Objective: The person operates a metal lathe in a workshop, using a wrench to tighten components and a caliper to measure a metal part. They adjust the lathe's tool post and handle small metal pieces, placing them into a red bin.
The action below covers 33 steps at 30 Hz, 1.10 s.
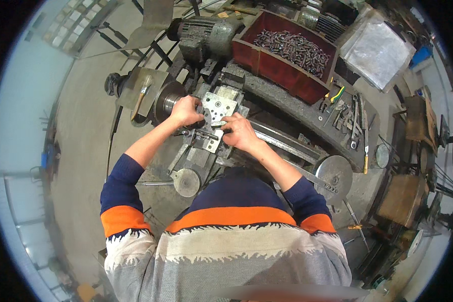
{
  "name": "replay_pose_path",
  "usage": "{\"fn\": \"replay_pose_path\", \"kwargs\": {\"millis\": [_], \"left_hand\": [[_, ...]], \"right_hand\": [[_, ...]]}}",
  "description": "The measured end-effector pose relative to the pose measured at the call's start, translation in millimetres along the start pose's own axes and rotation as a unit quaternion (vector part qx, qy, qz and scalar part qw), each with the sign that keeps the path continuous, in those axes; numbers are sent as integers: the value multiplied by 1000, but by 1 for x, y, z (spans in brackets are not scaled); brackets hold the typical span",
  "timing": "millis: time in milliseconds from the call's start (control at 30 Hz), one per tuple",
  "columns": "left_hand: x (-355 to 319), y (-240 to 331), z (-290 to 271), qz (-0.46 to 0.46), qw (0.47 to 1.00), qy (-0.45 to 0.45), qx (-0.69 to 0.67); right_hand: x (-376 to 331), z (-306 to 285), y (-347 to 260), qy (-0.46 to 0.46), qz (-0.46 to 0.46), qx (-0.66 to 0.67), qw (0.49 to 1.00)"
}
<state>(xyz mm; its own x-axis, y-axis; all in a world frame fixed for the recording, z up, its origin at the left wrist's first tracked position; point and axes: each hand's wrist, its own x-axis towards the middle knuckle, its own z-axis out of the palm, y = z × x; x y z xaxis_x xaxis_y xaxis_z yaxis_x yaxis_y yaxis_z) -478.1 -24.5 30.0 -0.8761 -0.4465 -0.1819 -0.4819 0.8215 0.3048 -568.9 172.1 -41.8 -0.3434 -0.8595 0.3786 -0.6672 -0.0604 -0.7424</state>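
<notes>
I stand over a lathe with both arms reaching onto it. My left hand (187,111) is closed, its fingers curled in between the round steel chuck (167,102) and a drilled metal block (219,106). What it grips there is hidden. My right hand (240,133) is at the near right edge of that block, thumb and fingers drawn together. Any small part between them is too small to name. Below the hands lies a smaller plate with holes (213,142), and left of it a lever arm runs down to a round handwheel (186,182).
A red bin (287,70) full of small metal pieces stands behind the block, beside an electric motor (206,38). Wrenches (356,121) and a wooden-handled file (366,156) lie at the right. A brush (142,98) rests on the cover by the chuck. A large disc (333,176) sits at lower right.
</notes>
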Motion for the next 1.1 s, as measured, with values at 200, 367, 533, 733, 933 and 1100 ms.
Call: {"fn": "replay_pose_path", "kwargs": {"millis": [200, 367, 533, 733, 933, 1100], "left_hand": [[5, -5, -8, -2, 994, -75, -79], [7, -10, -8, 14, 994, -71, -85], [7, -13, -8, 6, 993, -85, -84], [8, -16, -5, -1, 993, -80, -82], [1, -10, -6, -1, 993, -66, -99], [2, -10, -9, 1, 992, -87, -87]], "right_hand": [[8, 3, -3, -58, 19, -47, 997], [15, 18, -4, -47, 11, -28, 998], [16, 20, -5, -61, 6, -42, 997], [18, 26, -15, -62, -8, -52, 997], [11, 10, -9, -66, 3, -79, 995], [28, 12, -8, -58, 21, -101, 993]]}}
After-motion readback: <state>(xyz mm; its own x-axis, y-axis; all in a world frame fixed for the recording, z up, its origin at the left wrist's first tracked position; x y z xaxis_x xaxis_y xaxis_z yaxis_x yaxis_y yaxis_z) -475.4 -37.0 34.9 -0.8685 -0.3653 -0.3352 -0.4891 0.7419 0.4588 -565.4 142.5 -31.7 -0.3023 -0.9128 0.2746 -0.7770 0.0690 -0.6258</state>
